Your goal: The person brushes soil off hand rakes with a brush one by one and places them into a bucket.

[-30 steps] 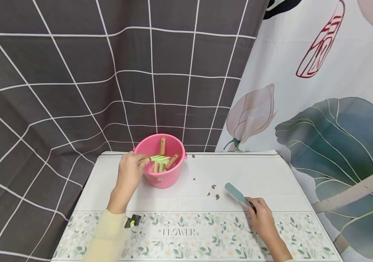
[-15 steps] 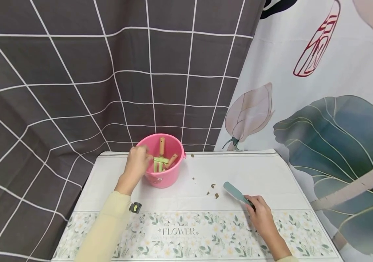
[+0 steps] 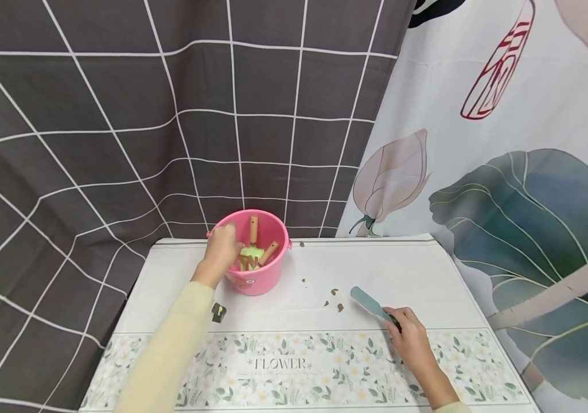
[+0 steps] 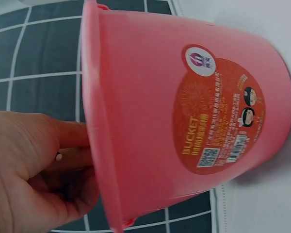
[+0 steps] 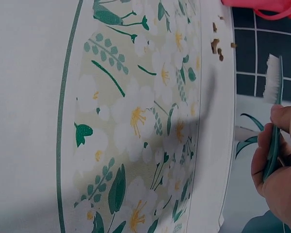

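Note:
My left hand is over the left rim of a pink plastic bucket. In the left wrist view its thumb and fingers hold the wooden handle of a small hand rake, whose green tined head is inside the bucket. A green garden fork with a wooden handle leans inside, beside another wooden handle. My right hand grips a teal brush low over the table; its white bristles show in the right wrist view.
Several brown crumbs lie on the white tablecloth between the bucket and the brush. A floral band runs along the near side. Behind the table hang a dark grid curtain and a white patterned curtain.
My left hand has moved to the right and tipped over the bucket's rim, lowering the hand rake inside. My right hand and the brush have stayed nearly still.

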`<state>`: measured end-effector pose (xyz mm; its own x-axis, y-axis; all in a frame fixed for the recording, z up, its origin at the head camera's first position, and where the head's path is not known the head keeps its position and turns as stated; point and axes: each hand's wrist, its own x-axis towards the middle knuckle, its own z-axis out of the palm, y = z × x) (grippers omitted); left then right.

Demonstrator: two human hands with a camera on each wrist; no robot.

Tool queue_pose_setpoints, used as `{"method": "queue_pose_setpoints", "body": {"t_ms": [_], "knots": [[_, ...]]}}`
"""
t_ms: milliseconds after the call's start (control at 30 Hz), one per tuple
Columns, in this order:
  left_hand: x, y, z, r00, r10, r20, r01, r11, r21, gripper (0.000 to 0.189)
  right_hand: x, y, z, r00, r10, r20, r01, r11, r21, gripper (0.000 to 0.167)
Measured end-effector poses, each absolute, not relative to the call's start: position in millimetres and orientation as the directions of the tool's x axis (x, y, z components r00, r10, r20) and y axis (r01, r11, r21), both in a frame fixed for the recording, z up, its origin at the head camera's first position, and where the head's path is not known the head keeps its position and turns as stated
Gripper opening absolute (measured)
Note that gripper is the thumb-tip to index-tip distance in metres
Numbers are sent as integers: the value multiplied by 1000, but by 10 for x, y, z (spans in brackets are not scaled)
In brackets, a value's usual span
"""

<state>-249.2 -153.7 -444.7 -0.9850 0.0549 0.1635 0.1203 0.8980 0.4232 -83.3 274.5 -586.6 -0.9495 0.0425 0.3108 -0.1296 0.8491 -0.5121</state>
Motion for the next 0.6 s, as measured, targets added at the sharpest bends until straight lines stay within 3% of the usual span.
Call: {"method": "queue_pose_setpoints", "body": {"t_ms": [267, 467, 600], "knots": [[-2654, -1504, -4526, -999, 44, -3, 38, 886, 462, 26, -850, 2751, -5857, -951, 47, 304, -120, 853, -508, 31], [-2776, -1524, -4618, -998, 22, -66, -14, 860, 510, 15, -849, 2746, -5858, -959, 51, 280, -104, 854, -511, 31], [-2829, -1543, -4651, -995, 0, -96, -54, 825, 562, 20, -851, 2739, -5865, -957, 56, 285, -100, 857, -505, 31]]}}
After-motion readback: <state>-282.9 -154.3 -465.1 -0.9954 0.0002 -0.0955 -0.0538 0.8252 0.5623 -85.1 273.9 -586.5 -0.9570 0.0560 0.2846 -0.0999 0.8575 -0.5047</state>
